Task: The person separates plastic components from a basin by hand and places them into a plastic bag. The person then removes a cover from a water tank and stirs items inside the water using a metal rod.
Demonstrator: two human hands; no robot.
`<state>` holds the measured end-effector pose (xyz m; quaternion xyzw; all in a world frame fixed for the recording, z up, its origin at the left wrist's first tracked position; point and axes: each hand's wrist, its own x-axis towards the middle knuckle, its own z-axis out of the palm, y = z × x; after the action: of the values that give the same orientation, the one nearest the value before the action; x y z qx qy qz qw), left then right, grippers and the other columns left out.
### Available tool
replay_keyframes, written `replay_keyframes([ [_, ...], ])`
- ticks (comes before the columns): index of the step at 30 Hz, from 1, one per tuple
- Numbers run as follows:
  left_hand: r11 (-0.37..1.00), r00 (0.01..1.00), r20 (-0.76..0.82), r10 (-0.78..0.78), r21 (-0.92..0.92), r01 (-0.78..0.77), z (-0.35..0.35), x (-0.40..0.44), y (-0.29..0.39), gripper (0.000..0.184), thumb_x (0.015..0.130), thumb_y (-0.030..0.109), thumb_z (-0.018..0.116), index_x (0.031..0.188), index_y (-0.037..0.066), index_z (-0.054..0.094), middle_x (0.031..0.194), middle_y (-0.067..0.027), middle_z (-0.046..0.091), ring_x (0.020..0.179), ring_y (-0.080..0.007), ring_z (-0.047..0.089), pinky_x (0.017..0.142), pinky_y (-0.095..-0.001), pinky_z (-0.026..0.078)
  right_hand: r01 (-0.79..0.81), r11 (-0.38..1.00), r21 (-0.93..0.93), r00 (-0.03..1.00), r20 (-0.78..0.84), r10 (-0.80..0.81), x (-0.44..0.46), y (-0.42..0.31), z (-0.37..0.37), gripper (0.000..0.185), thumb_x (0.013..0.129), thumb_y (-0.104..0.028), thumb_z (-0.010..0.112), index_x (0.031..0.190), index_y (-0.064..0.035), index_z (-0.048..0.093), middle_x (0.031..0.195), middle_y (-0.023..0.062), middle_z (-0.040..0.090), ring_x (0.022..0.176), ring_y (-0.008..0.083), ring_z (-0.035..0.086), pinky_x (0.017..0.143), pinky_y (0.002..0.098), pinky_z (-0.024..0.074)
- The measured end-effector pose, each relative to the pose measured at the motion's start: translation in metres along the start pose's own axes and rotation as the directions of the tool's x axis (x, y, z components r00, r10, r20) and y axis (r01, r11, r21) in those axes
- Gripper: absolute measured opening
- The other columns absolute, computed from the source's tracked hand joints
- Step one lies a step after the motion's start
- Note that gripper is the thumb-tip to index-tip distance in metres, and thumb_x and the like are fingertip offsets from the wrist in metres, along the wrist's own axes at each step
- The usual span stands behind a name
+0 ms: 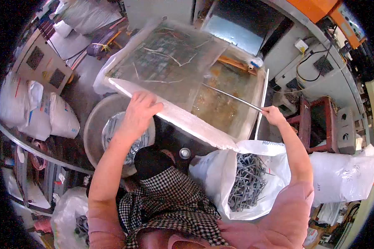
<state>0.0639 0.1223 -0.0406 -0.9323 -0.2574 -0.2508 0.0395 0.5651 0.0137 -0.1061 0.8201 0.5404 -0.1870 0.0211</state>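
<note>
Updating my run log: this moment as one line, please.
Left hand: on white tank rim | Right hand: gripping metal rod | Rod: extends over tank liquid | Open white sack: grey pieces inside

Beyond the white sack (225,182) of dark grey pieces (246,178) are a silver rod (232,98), brownish tank water (216,110) and a white tank rim (174,111). Left of the sack spreads black-and-white checked cloth (174,195); right of it, a pink sleeve (291,203).
</note>
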Motion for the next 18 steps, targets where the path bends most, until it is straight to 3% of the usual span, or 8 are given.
replay_keyframes([
  [5, 1.000, 1.000, 0.012, 0.001, -0.013, -0.001, -0.003, 0.000, -0.002, 0.014, 0.071, 0.011, 0.050, 0.082, 0.008, 0.058, 0.082, -0.0078, 0.050, 0.085, -0.0260, 0.051, 0.082, -0.0388, 0.038, 0.021, 0.998, 0.059, 1.000, -0.019, -0.020, -0.018, 0.036, -0.027, 0.028, 0.082, -0.027, 0.060, 0.103, -0.0110, 0.065, 0.092, 0.0177, 0.065, 0.083, 0.0315, 0.063, 0.076, 0.0380, 0.0485],
  [7, 1.000, 1.000, 0.013, 0.003, -0.012, -0.003, -0.005, 0.002, -0.001, 0.014, 0.071, 0.011, 0.049, 0.082, 0.008, 0.058, 0.081, -0.0080, 0.050, 0.084, -0.0260, 0.051, 0.081, -0.0386, 0.038, -0.084, 0.991, 0.100, 0.996, 0.000, 0.084, -0.037, 0.042, -0.048, 0.027, 0.080, -0.025, 0.063, 0.101, -0.0078, 0.066, 0.085, 0.0187, 0.065, 0.078, 0.0279, 0.064, 0.074, 0.0358, 0.0487],
  [8, 1.000, 1.000, 0.018, 0.007, -0.014, -0.006, -0.005, 0.003, 0.000, 0.014, 0.071, 0.011, 0.049, 0.082, 0.008, 0.057, 0.081, -0.0080, 0.049, 0.084, -0.0259, 0.051, 0.081, -0.0387, 0.038, -0.217, 0.964, 0.154, 0.974, 0.092, 0.205, -0.043, 0.040, -0.057, 0.028, 0.080, -0.025, 0.063, 0.102, -0.0076, 0.065, 0.083, 0.0191, 0.065, 0.078, 0.0253, 0.064, 0.074, 0.0346, 0.0487],
  [9, 1.000, 1.000, 0.023, 0.010, -0.015, -0.010, -0.005, 0.004, 0.001, 0.014, 0.071, 0.010, 0.049, 0.082, 0.008, 0.057, 0.081, -0.0080, 0.049, 0.084, -0.0258, 0.051, 0.081, -0.0388, 0.037, -0.216, 0.964, 0.153, 0.975, 0.091, 0.204, -0.044, 0.044, -0.056, 0.028, 0.080, -0.025, 0.063, 0.102, -0.0076, 0.065, 0.083, 0.0191, 0.065, 0.078, 0.0253, 0.064, 0.074, 0.0346, 0.0487],
  [12, 0.999, 1.000, -0.001, 0.028, -0.022, -0.028, 0.000, 0.006, 0.000, 0.014, 0.071, 0.011, 0.049, 0.083, 0.008, 0.057, 0.080, -0.0077, 0.049, 0.083, -0.0258, 0.051, 0.081, -0.0389, 0.038, -0.078, 0.995, 0.061, 0.992, -0.099, 0.084, -0.037, 0.057, -0.041, 0.027, 0.081, -0.025, 0.061, 0.103, -0.0100, 0.065, 0.088, 0.0192, 0.065, 0.082, 0.0304, 0.064, 0.077, 0.0367, 0.0485],
  [18, 1.000, 0.999, 0.033, -0.005, -0.005, 0.005, 0.000, 0.007, -0.003, 0.014, 0.070, 0.011, 0.051, 0.082, 0.009, 0.058, 0.079, -0.0070, 0.050, 0.082, -0.0255, 0.052, 0.081, -0.0395, 0.038, -0.159, 0.987, -0.026, 0.983, -0.092, 0.156, -0.002, 0.010, -0.006, 0.029, 0.085, -0.030, 0.053, 0.108, -0.0153, 0.062, 0.105, 0.0181, 0.060, 0.096, 0.0362, 0.058, 0.084, 0.0434, 0.0471],
])
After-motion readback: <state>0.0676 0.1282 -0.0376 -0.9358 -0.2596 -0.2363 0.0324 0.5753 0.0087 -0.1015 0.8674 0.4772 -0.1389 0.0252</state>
